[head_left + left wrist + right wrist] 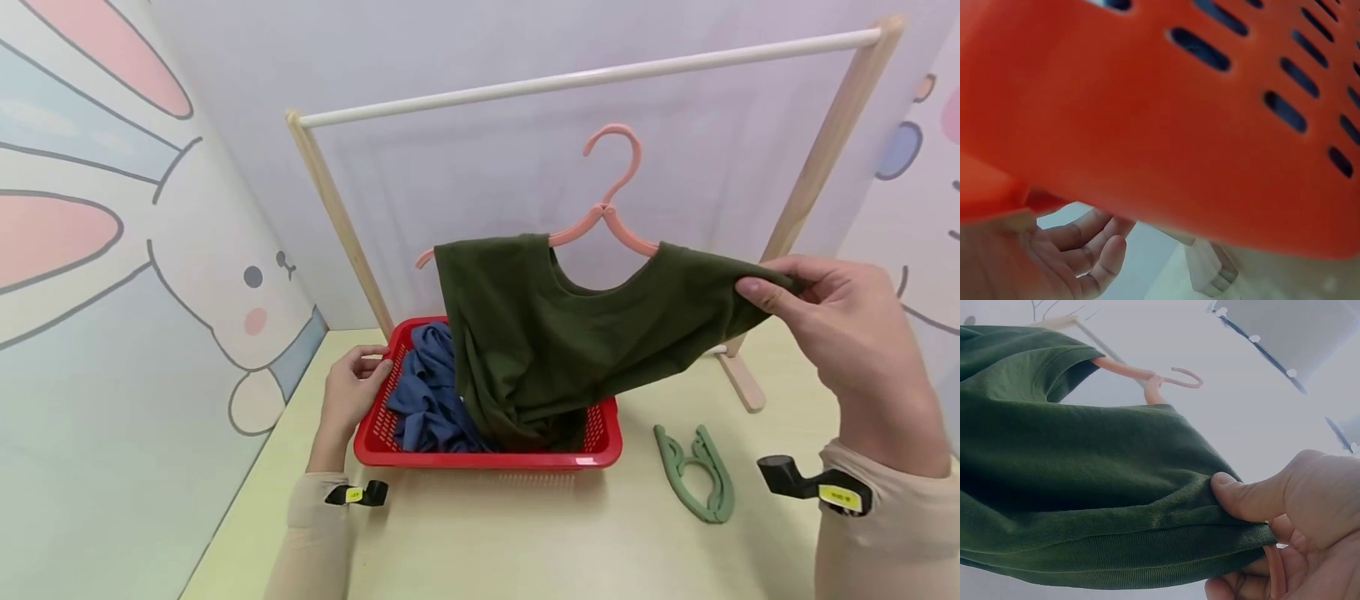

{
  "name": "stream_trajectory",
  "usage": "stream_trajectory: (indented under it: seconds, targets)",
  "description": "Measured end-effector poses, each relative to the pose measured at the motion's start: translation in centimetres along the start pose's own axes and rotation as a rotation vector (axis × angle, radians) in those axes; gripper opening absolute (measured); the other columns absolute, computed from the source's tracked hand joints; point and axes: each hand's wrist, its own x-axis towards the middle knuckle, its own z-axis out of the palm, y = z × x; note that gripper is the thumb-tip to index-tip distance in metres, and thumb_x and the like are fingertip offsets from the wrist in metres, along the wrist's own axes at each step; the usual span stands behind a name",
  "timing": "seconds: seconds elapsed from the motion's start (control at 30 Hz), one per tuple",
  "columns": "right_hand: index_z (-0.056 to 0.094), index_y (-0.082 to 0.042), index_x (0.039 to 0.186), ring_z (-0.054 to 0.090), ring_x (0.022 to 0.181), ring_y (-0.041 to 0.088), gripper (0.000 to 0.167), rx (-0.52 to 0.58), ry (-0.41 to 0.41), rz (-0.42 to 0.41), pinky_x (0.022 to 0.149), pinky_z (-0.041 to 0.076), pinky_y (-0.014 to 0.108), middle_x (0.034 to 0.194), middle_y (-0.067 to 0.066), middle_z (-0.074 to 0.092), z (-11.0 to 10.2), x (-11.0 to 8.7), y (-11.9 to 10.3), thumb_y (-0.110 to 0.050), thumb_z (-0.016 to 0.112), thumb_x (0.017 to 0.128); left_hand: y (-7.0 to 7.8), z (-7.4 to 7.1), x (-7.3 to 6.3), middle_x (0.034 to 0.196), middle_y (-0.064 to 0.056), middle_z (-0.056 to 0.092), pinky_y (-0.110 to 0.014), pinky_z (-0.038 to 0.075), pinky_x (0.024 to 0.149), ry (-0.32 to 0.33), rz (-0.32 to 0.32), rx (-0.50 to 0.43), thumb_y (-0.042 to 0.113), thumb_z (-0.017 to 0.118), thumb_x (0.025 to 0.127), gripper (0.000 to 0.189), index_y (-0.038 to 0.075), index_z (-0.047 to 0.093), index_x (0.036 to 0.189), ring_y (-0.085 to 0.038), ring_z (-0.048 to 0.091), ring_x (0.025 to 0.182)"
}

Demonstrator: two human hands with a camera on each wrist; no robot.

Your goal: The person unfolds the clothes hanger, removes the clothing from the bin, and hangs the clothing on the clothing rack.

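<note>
green shirt (540, 333) in right hand (862, 333)

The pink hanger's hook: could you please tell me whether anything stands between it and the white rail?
Nothing visible does: in the head view, only pale wall shows between the hook and the white rail. The right hand is well aside.

The arms of the pink hanger (604, 210) are being largely covered by the green shirt (585, 333); the blue cloth (431, 392) is being partly hidden by it too; the foot of the rack's left post (339, 221) is being masked by the red basket (480, 460), by which part of the left hand (354, 387) is being concealed in its wrist view; the printing on the yellow labels (842, 497) is being shown too small to be read.
</note>
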Motion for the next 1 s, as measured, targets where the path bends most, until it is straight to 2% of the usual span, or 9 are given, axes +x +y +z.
stream_trajectory:
  seconds: [0.2, 0.37, 0.47, 0.63, 0.77, 0.9, 1.0]
  targets:
    - [0.083, -0.011, 0.116, 0.025, 0.043, 0.027, 0.027, -0.013, 0.016, -0.021, 0.039, 0.016, 0.047, 0.058, -0.007, 0.052, 0.0, -0.1, -0.2, -0.033, 0.085, 0.101, 0.2, 0.5, 0.3, 0.117, -0.021, 0.08, -0.017, 0.058, 0.08, -0.03, -0.027, -0.043, 0.029, 0.071, 0.112, 0.034, 0.013, 0.07, 0.141, -0.022, 0.077, 0.098]
    - [0.085, -0.013, 0.108, 0.031, 0.051, 0.019, 0.015, -0.004, 0.065, -0.063, 0.044, 0.019, 0.042, 0.061, -0.011, 0.056, 0.2, -0.4, -0.7, -0.025, 0.087, 0.1, 0.3, 0.8, 0.3, 0.113, -0.019, 0.081, -0.02, 0.059, 0.081, -0.062, -0.037, -0.057, 0.031, 0.071, 0.112, 0.036, 0.014, 0.067, 0.143, -0.019, 0.076, 0.094]
    - [0.087, -0.018, 0.106, 0.034, 0.053, 0.016, 0.008, -0.002, 0.096, -0.062, 0.045, 0.021, 0.041, 0.065, -0.013, 0.062, 0.1, -0.5, -1.1, -0.023, 0.087, 0.1, 0.3, 1.0, 0.1, 0.113, -0.018, 0.08, -0.024, 0.063, 0.084, -0.068, -0.058, -0.05, 0.031, 0.07, 0.112, 0.036, 0.014, 0.067, 0.143, -0.019, 0.078, 0.095]
    - [0.086, -0.032, 0.103, 0.038, 0.052, 0.012, 0.004, -0.025, 0.178, -0.017, 0.044, 0.022, 0.041, 0.067, -0.018, 0.067, -1.2, -0.4, -1.7, -0.029, 0.086, 0.101, 0.0, 1.1, 0.2, 0.113, -0.018, 0.08, -0.029, 0.064, 0.086, -0.079, -0.063, -0.039, 0.03, 0.069, 0.113, 0.034, 0.015, 0.066, 0.143, -0.022, 0.079, 0.096]
    - [0.08, -0.042, 0.096, 0.036, 0.048, 0.008, 0.016, -0.027, 0.282, -0.028, 0.043, 0.02, 0.037, 0.063, -0.021, 0.061, -2.4, 0.3, -2.1, -0.028, 0.083, 0.103, -0.1, 1.1, 0.5, 0.113, -0.016, 0.081, -0.024, 0.062, 0.084, -0.079, -0.046, -0.027, 0.032, 0.069, 0.112, 0.036, 0.016, 0.066, 0.144, -0.022, 0.079, 0.098]
    - [0.078, -0.038, 0.089, 0.04, 0.053, 0.002, 0.029, 0.08, 0.372, -0.091, 0.047, 0.019, 0.027, 0.064, -0.021, 0.058, -3.4, 1.7, -2.0, -0.013, 0.08, 0.104, 0.0, 1.0, 0.5, 0.112, -0.016, 0.081, -0.02, 0.06, 0.083, -0.084, -0.032, -0.035, 0.033, 0.07, 0.112, 0.038, 0.014, 0.066, 0.145, -0.019, 0.078, 0.095]
    - [0.077, -0.035, 0.085, 0.048, 0.061, -0.003, 0.033, 0.148, 0.45, -0.102, 0.052, 0.025, 0.017, 0.07, -0.022, 0.063, -4.1, 2.7, -1.8, -0.006, 0.08, 0.102, 0.1, 0.8, 0.4, 0.111, -0.017, 0.081, -0.019, 0.059, 0.081, -0.081, -0.029, -0.043, 0.031, 0.07, 0.112, 0.037, 0.013, 0.066, 0.144, -0.017, 0.077, 0.091]
